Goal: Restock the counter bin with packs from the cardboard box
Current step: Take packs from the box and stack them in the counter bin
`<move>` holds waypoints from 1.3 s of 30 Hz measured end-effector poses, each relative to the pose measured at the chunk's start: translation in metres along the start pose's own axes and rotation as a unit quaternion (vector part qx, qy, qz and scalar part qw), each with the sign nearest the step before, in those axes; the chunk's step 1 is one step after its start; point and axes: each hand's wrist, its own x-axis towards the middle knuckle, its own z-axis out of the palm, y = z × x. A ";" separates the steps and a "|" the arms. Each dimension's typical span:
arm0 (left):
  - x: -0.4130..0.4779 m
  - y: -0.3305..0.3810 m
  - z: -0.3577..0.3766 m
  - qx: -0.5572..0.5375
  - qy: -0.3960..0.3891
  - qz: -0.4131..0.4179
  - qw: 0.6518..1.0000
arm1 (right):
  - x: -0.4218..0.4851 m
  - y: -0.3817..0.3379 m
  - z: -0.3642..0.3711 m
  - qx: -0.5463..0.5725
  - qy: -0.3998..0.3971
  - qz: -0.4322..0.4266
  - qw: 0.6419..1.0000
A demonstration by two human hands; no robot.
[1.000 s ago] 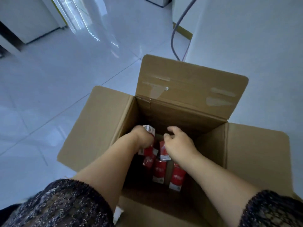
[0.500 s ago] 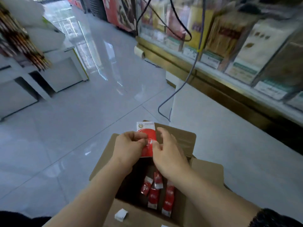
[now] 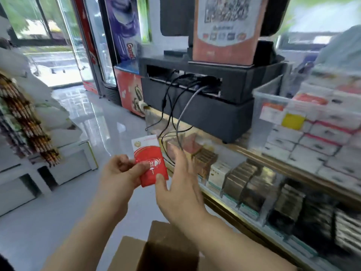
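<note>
Red pack (image 3: 151,165), pinched in your left hand (image 3: 119,173), sits above the cardboard box (image 3: 156,249), well short of the clear bin (image 3: 271,94) on the table (image 3: 240,145). Your right hand (image 3: 179,184) is spread, only its thumb touching. One-handed, it may slip, or snag dangling cables (image 3: 181,114). Half a second ago both hands gripped it lower.

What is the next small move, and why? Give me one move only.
Probably lift the red-and-white rectangular pack up and to the right, toward the clear plastic counter bin. The left hand grips the pack above the brown cardboard box, the right hand is open beside it, and the bin stands higher and further right, not yet reached.
</note>
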 end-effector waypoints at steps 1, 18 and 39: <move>-0.003 0.019 0.008 -0.009 -0.012 0.008 1.000 | 0.004 -0.013 -0.015 -0.019 0.017 -0.021 0.999; -0.041 0.170 0.188 0.109 -0.211 0.062 0.970 | 0.026 -0.094 -0.234 -0.232 0.182 0.024 0.955; 0.021 0.138 0.154 0.053 -0.285 -0.069 0.955 | 0.122 -0.029 -0.256 -0.460 0.151 0.328 0.811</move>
